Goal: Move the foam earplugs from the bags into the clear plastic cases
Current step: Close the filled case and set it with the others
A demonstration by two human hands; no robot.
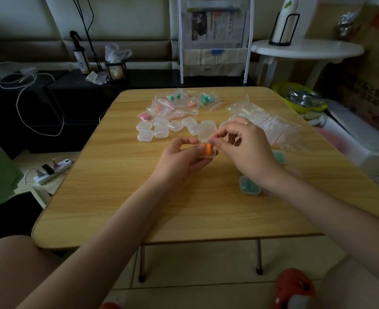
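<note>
No brand or label is legible; print on the newspapers [215, 25] in the rear rack is too small to read.

The left hand [179, 159] grips an open clear case [206, 142], fingers curled under its base. The case is thin, translucent plastic, square with rounded corners, lid raised. 2 orange foam earplugs [207, 149] sit in the base. The right hand [244, 150] pinches at the case, fingertips touching the earplugs.

On the wood-grain table [117, 197], empty cases [161, 129] lie beyond the hands; behind them, bags [175, 103] with pink, orange and green earplugs. Empty bags [273, 126] lie right. A case with green earplugs [248, 185] lies beside the right wrist.
</note>
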